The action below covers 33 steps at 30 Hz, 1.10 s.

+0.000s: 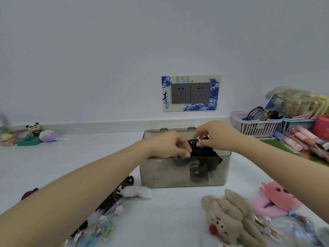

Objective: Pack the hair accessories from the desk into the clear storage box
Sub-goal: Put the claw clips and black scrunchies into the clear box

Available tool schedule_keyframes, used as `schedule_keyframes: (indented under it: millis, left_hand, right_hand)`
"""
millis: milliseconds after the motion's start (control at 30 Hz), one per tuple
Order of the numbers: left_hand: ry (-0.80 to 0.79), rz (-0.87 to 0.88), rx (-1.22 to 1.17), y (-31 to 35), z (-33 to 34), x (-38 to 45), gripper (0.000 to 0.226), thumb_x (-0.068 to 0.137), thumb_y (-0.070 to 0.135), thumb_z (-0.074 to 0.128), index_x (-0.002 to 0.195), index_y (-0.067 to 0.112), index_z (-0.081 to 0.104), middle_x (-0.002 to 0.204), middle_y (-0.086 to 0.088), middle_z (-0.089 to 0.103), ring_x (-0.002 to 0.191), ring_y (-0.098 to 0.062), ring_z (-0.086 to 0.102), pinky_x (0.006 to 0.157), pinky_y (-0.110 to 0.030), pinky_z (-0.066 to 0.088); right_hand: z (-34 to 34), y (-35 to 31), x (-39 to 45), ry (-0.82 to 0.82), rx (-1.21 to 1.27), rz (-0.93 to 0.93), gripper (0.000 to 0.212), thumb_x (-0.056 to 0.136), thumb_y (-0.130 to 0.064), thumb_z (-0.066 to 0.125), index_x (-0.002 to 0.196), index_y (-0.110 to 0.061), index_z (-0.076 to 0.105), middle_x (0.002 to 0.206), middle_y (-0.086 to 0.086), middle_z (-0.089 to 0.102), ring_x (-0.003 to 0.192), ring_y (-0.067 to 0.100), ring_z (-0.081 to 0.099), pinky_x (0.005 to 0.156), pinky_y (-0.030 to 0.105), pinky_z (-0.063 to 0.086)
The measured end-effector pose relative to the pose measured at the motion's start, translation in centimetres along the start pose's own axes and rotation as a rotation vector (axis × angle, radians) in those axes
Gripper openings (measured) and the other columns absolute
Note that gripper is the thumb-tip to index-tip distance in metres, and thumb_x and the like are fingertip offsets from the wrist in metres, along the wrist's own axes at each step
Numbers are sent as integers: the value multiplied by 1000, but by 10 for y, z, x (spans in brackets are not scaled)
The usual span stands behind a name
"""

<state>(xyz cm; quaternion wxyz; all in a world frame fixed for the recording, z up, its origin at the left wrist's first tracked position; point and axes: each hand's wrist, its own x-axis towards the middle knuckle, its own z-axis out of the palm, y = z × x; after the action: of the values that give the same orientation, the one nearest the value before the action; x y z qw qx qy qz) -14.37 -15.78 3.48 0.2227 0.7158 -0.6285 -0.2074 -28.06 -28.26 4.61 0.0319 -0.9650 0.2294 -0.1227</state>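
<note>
Both your hands meet over the open top of the clear storage box (185, 172), which sits at the centre of the frame on the white desk (71, 157). Your left hand (167, 145) curls its fingers round a black hair accessory (201, 151) at the box's rim; your right hand (211, 138) pinches the same piece from the other side, fingertips bent down onto it. The accessory hangs partly inside the box, its lower cloth dropping behind the front wall.

Open desk lies to the left of the box and behind it up to the wall. The front edge is crowded: a white fluffy clip (138, 191) sits just beside the box's lower left corner, a beige plush toy (229, 216) lies lower centre-right, and a pink plush piece (277, 198) lies at the lower right, partly under your right forearm. A pile of small clips (99, 223) runs along the lower left, and your left forearm covers much of it.

Through the tinted wall you can make out a dark claw clip (197, 172) inside the box; the rest of the contents are too murky to tell. The lower right corner is blurred. At the right edge a pink basket (256, 127) holds glasses, with pens (302, 141) beside it, cut off by the frame.
</note>
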Motion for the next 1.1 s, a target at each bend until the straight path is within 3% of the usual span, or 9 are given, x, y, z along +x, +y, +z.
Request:
schedule_keyframes:
  millis: [100,200,300,467,533,600,767,867,1100]
  left_hand:
    - [190,36,40,8,0,-22,12,86,23,62,94,20,71,84,12,67,81,-4,62,74,-10,45]
    - [366,105,47,18,9,-46,12,88,22,59,92,21,70,89,12,67,87,-5,62,82,-19,49]
    - [468,169,49,27,21,-64,14,89,21,58,93,21,71,92,11,65,89,-3,61,85,-20,48]
    - [380,233,36,40,50,-89,9,86,21,63,89,23,72,85,14,61,79,-1,57,75,-9,43]
    - [315,231,58,41,64,-92,10,85,23,64,92,21,72,88,10,61,79,0,55,76,-9,41]
    - [270,232,75,43,75,-92,12,85,25,64,95,22,71,94,8,62,83,0,56,81,-13,43]
    - [359,177,57,43,70,-82,13,88,23,58,94,24,70,94,10,61,81,3,54,76,-6,38]
    - [434,150,-30,45,53,-72,16,88,19,56,90,28,69,94,9,67,81,0,58,76,-15,44]
    - [392,46,-132,36,38,-54,16,89,22,56,88,31,68,101,13,69,85,0,60,77,-19,46]
  right_hand:
    - [-6,-12,-30,106,143,-37,21,83,-30,64,103,-26,70,95,-9,70,92,9,63,86,21,48]
    - [-15,-25,-74,193,257,-66,14,82,-27,66,95,-26,72,85,-14,69,77,0,59,68,-1,38]
    - [-20,-30,-116,49,295,-98,15,79,-34,69,93,-32,72,87,-18,69,79,1,59,70,3,38]
    - [-8,-26,-159,-181,205,-75,36,75,-54,65,109,-46,60,106,-31,52,96,-18,46,78,3,36]
    - [1,-27,-165,-186,164,-32,47,74,-59,63,118,-46,53,112,-26,48,103,-10,45,87,5,34]
    - [10,-31,-168,-167,174,34,51,72,-63,60,119,-47,51,116,-14,48,109,5,48,95,21,39]
    - [15,-33,-161,-190,258,175,43,70,-56,67,109,-41,60,103,-10,63,94,7,58,83,25,48]
    - [10,-28,-156,-213,339,211,33,68,-47,73,98,-36,63,94,-8,65,71,2,55,62,17,42]
    - [3,-25,-146,-203,430,223,23,70,-31,74,90,-28,64,81,2,65,44,-2,50,47,13,40]
